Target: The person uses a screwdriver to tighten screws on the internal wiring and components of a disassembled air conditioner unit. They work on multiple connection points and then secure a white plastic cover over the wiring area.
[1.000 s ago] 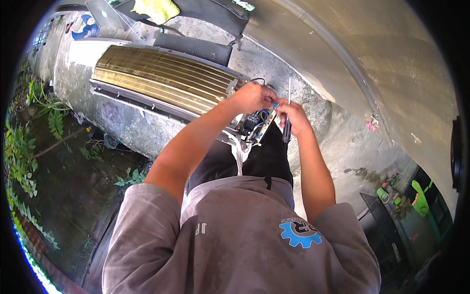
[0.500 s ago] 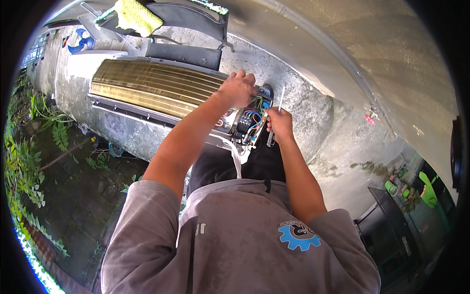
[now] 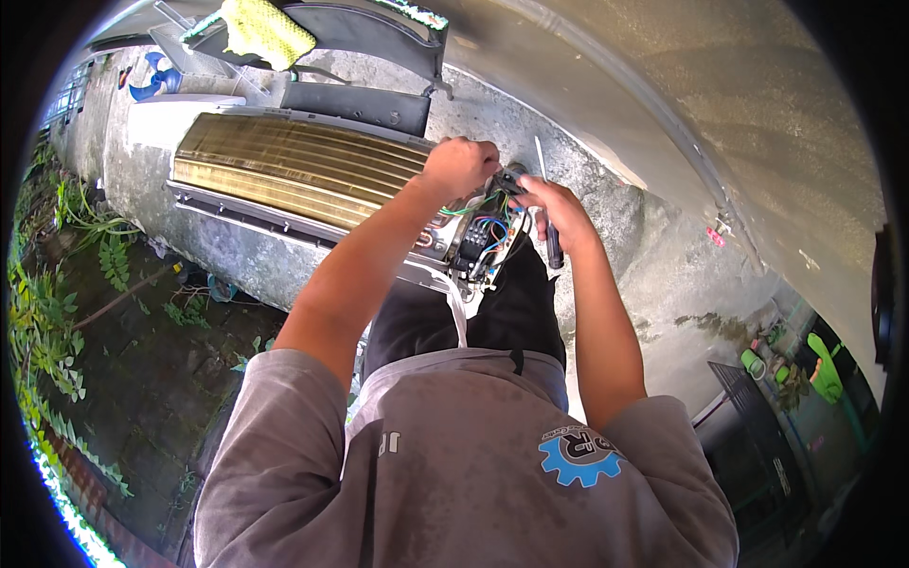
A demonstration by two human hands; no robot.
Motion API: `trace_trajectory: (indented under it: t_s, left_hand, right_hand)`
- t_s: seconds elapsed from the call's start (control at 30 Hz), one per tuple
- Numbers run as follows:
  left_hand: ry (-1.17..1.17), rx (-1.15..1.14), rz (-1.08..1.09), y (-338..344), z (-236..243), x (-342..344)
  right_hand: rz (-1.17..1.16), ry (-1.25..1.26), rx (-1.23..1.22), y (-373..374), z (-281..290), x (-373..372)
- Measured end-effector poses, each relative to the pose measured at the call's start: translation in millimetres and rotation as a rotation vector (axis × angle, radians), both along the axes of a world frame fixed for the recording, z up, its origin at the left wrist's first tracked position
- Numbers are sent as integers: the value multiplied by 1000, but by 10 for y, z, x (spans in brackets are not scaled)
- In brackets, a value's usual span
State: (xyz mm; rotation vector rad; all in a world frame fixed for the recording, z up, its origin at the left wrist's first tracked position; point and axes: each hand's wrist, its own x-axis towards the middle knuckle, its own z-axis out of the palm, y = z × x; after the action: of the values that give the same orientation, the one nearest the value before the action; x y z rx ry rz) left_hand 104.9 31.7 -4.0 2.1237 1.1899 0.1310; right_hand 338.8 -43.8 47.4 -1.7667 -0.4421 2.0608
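An air conditioner indoor unit [image 3: 294,166], its cover off and its gold-coloured fins bare, lies across in front of me. At its right end is a wiring section [image 3: 478,237] with coloured wires. My left hand [image 3: 461,166] is closed at the far edge of that end, its fingertips at a small dark part [image 3: 511,180]; what exactly they grip is hidden. My right hand [image 3: 565,216] holds a screwdriver [image 3: 555,248] in its curled fingers, shaft pointing away from me. Its thumb and forefinger reach to the same dark part. A black cable loops below.
A dark chair [image 3: 369,43] with a yellow cloth [image 3: 265,33] stands beyond the unit. A blue fan blade [image 3: 154,80] lies at the far left. Plants [image 3: 71,331] grow below the ledge at left. A wall [image 3: 720,123] runs along the right.
My right hand has moved slightly away and right, bringing the screwdriver along, and its fingers now meet the dark part. My left fingers have curled in, and the dark part appears raised.
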Motion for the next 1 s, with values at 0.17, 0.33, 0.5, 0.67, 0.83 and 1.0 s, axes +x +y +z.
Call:
trace_trajectory:
  t_s: [0.17,0.33,0.5,0.67,0.83,1.0]
  left_hand:
    - [-238,-351,329,-125,84,58]
    - [-2,68,93,-483,120,-61]
    - [113,182,71,-755,-16,-20]
    - [229,169,38,-770,-20,34]
    - [342,-39,-39,-708,214,79]
    - [412,-183,-115,-686,454,100]
  right_hand:
    - [195,101,-60,283,-253,-157]
    - [190,-170,-70,105,-367,-104]
    - [781,-757,239,88,-317,-343]
    - [728,-951,578,-32,-367,-485]
    - [675,-1016,686,-157,-483,-515]
    - [675,-1009,510,-90,-449,-505]
